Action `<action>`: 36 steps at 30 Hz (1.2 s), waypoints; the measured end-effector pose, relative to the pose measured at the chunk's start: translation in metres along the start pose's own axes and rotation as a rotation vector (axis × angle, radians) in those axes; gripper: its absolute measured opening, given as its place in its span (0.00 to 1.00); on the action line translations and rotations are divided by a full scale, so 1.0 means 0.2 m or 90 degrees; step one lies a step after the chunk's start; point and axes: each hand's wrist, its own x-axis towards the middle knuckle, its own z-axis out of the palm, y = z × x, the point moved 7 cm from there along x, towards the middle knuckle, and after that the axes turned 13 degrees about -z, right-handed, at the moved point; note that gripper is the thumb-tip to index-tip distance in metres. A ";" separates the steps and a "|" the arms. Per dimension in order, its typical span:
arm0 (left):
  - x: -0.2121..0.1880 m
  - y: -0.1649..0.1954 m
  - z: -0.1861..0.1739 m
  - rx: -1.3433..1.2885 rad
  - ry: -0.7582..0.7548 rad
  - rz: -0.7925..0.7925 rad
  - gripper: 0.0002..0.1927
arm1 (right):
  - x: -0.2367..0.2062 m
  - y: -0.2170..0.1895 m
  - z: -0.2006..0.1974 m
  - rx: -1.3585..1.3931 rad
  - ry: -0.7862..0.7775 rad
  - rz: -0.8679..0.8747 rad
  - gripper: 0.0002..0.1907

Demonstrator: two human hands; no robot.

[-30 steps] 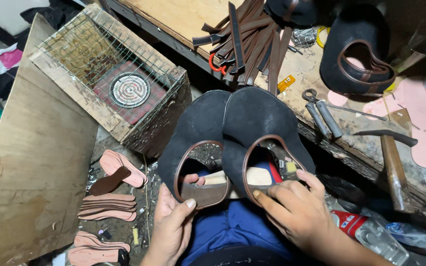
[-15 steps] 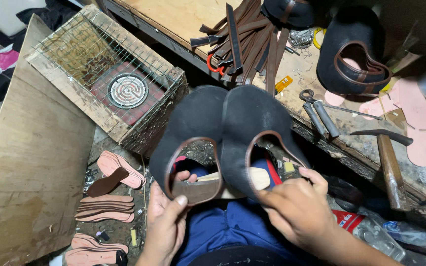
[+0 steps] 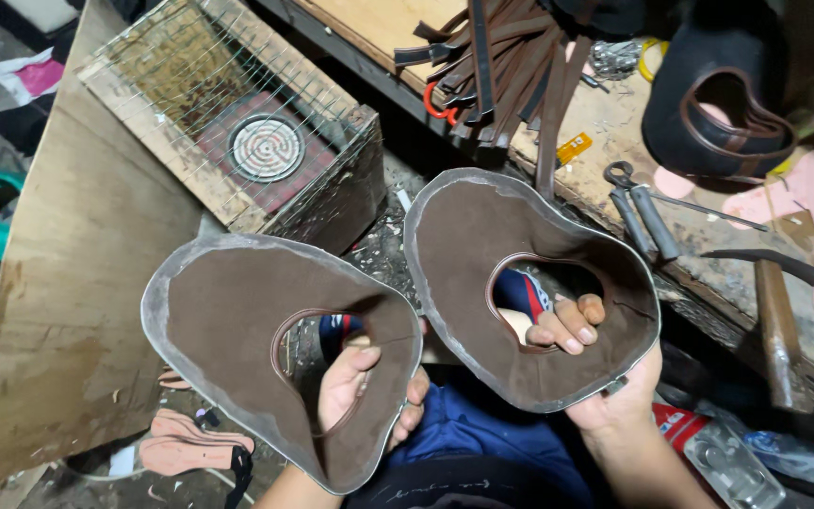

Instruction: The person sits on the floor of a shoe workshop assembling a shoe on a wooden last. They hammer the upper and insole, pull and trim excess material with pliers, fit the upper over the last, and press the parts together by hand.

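Holding one brown suede shoe upper in each hand, the person has both pieces turned lining-side up above the lap, just in front of the tabletop (image 3: 614, 141). The left hand (image 3: 355, 396) is closed around the throat edge of the left upper (image 3: 237, 330), thumb poking up through the opening and fingers curled beneath. The right hand (image 3: 605, 377) grips the right upper (image 3: 482, 245) the same way, fingertips (image 3: 567, 330) hooked through the opening and the palm under the lower rim. Left of the tabletop sits a wire-mesh box with a coil heater (image 3: 266, 146) inside. On the tabletop lie a bundle of dark leather strips (image 3: 501, 66), pincers (image 3: 643, 203), a hammer (image 3: 774, 302) and another finished upper (image 3: 718, 113). Pink insoles (image 3: 190, 448) lie on the floor below the left upper. As a judgement, the grip is light and only at one edge, so either floppy upper could fold, slip and drop among the floor scraps, picking up dirt or glue; swinging the left one sideways could also bring suede against the heater box.
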 end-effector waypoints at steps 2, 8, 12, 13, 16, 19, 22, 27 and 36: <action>-0.01 -0.04 0.00 -0.049 -0.037 -0.047 0.25 | -0.01 0.02 -0.03 0.004 0.004 0.016 0.14; 0.00 -0.02 -0.03 -0.069 -0.041 0.011 0.24 | 0.00 0.05 -0.05 -0.038 0.008 0.022 0.17; 0.01 0.00 -0.01 -0.058 -0.084 -0.008 0.28 | 0.00 0.04 -0.04 -0.046 -0.002 0.018 0.19; 0.01 0.01 -0.01 -0.052 -0.088 -0.029 0.31 | 0.00 0.04 -0.03 -0.046 -0.009 0.017 0.18; 0.01 0.04 0.01 -0.009 -0.115 -0.075 0.35 | 0.00 0.05 -0.05 -0.013 0.005 0.028 0.18; 0.00 0.07 0.05 0.052 -0.099 -0.019 0.38 | 0.00 0.03 -0.06 -0.051 0.010 0.016 0.19; -0.12 0.17 0.16 0.145 -0.088 0.262 0.36 | -0.02 -0.07 -0.01 -0.180 -0.037 -0.074 0.21; -0.28 0.39 0.18 0.270 0.269 0.480 0.23 | -0.20 -0.18 0.22 -1.061 -0.366 -0.241 0.12; -0.20 0.32 0.32 0.626 0.373 0.665 0.37 | -0.37 0.25 0.07 -1.239 -0.770 -0.044 0.15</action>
